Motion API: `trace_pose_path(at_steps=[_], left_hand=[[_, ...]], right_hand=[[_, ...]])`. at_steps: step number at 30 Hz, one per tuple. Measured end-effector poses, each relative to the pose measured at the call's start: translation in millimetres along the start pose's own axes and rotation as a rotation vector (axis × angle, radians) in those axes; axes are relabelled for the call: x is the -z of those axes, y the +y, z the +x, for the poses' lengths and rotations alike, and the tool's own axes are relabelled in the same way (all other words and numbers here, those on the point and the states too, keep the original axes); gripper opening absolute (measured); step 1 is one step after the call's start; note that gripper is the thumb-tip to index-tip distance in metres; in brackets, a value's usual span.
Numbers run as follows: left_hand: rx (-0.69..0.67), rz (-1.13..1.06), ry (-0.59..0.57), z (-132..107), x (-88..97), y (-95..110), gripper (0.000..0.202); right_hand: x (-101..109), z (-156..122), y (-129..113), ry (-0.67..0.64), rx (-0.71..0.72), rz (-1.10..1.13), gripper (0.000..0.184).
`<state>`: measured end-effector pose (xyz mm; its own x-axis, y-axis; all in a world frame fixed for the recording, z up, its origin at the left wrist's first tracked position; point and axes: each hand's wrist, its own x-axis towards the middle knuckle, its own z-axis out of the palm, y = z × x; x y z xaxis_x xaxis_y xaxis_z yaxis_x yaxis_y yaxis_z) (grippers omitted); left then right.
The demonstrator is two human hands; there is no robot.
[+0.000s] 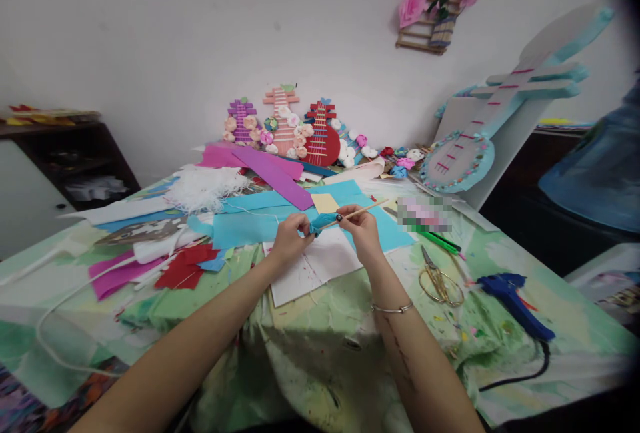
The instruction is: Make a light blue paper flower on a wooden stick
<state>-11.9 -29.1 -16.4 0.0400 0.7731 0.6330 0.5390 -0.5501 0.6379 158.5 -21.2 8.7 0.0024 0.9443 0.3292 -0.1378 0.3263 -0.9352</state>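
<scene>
Between my hands is a small piece of blue crepe paper [323,221], gathered around a thin wooden stick [361,210]. My left hand [293,236] pinches the left end of the blue paper. With thumb and fingertips, my right hand [360,229] grips the stick, which slants up to the right past the fingers. Below them lies a white sheet [310,273] with small red specks. A cream paper square [325,203] and large light-blue paper [250,227] are just behind. Fingers partly hide where the paper meets the stick.
Gold-handled scissors [440,279], a blue glue gun [517,303] with a black cord and a green pen [440,241] lie to the right. Red scraps [186,266] and white shredded paper [205,187] are at left. Paper lutes [320,143] stand behind; a large one [457,159] leans right.
</scene>
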Motion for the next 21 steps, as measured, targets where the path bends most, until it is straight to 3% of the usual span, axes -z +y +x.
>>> trace_pose_path(at_steps=[21], left_hand=[[-0.017,0.039,0.007,0.3,-0.2,-2.0,0.022]], right_hand=[[-0.1,1.7,3.3,0.025,0.017,0.025,0.022]])
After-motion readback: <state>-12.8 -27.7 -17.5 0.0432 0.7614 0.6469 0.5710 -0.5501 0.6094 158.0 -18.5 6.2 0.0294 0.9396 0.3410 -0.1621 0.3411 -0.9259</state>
